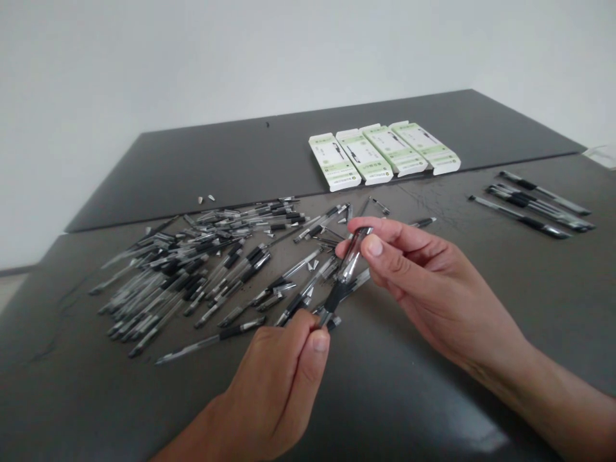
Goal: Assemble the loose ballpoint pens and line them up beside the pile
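Note:
My left hand (pixel 283 378) is closed around the barrel of a gel pen (pixel 332 300), just below its black rubber grip. At the pen's upper end, my right hand (pixel 418 276) pinches the clear cap (pixel 353 256) between thumb and fingers. The cap sits over the tip end, in line with the barrel; whether it is fully seated I cannot tell. Behind and left of my hands spreads a large loose pile of pens (pixel 178 276), with clear barrels, black grips and small parts among them. The pen's lower end is hidden in my left fist.
Several flat white-and-green pen boxes (pixel 378 157) lie side by side at the back. A small group of capped pens (pixel 534 205) rests at the right. Two small pale bits (pixel 206 199) lie near the seam of the dark table (pixel 216 154). A white wall stands behind.

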Demonstrator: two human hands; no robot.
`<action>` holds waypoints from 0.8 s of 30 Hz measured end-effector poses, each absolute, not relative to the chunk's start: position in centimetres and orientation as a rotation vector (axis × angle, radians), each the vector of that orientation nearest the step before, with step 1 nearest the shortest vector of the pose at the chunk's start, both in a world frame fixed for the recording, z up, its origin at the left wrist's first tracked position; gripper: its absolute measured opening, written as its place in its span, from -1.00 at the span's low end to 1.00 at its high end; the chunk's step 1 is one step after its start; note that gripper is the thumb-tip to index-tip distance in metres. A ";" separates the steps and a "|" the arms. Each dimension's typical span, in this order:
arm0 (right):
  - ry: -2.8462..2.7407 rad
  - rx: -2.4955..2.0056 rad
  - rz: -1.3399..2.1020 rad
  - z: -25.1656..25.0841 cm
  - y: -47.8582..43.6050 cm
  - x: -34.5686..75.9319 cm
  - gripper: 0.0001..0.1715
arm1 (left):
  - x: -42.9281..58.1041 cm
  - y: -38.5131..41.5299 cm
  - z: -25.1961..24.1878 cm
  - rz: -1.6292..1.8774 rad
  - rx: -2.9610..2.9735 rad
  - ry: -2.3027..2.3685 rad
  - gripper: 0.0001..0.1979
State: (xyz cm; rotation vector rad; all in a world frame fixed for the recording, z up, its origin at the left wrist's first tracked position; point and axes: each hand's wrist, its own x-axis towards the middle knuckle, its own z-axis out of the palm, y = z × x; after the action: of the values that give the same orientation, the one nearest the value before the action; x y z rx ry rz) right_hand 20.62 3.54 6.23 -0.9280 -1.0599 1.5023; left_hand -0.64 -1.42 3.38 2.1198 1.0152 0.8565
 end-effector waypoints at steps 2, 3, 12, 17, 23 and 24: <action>-1.072 -0.936 1.514 6.3 3.4 20.4 -0.77 | -0.6 -1.4 3.4 0.862 2.120 1.015 -0.76; -1.091 -0.945 1.506 6.3 3.3 20.4 -0.77 | -0.6 -1.4 3.5 0.865 2.117 1.011 -0.76; -1.560 -1.183 0.708 5.9 2.7 20.9 -0.77 | -0.7 -1.3 3.6 0.863 2.090 1.038 -0.75; -1.738 -1.110 0.487 5.6 3.0 21.4 -0.73 | -0.7 -1.3 3.4 0.846 2.117 1.083 -0.75; -1.731 -1.086 0.563 5.3 3.0 21.3 -0.73 | -0.7 -1.3 3.0 0.851 2.135 1.097 -0.78; -1.714 -1.090 0.600 5.3 2.9 21.2 -0.73 | -0.7 -1.3 3.0 0.849 2.135 1.100 -0.78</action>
State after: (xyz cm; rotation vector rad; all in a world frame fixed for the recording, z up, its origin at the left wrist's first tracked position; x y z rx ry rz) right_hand 21.23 2.90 5.27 -1.0903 -1.7136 0.6004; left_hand -0.71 -1.26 2.95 2.1350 1.1000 0.8488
